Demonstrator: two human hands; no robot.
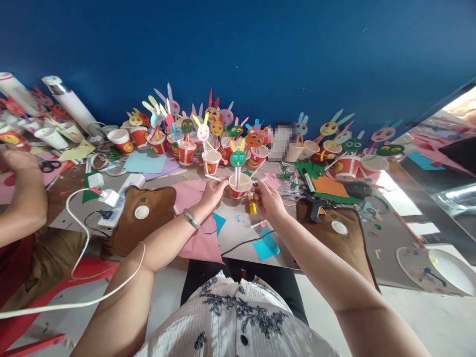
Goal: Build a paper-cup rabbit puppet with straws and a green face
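A red and white paper cup stands near the middle of the table, between my two hands. Out of it rises a stick puppet with a green paper face, yellow ears and big eyes. White sticks jut from the cup on both sides. My left hand, with a bangle at the wrist, pinches the cup's left side. On the right side, my right hand has its fingers curled against the cup; its fingertips are partly hidden. A yellow glue-stick-like tube lies just beside my right hand.
Several finished puppet cups line the blue wall. A power strip with a white cable is at left, a glue gun at right. Pink paper, blue scraps and a black marker lie about. Another person's arm is at left.
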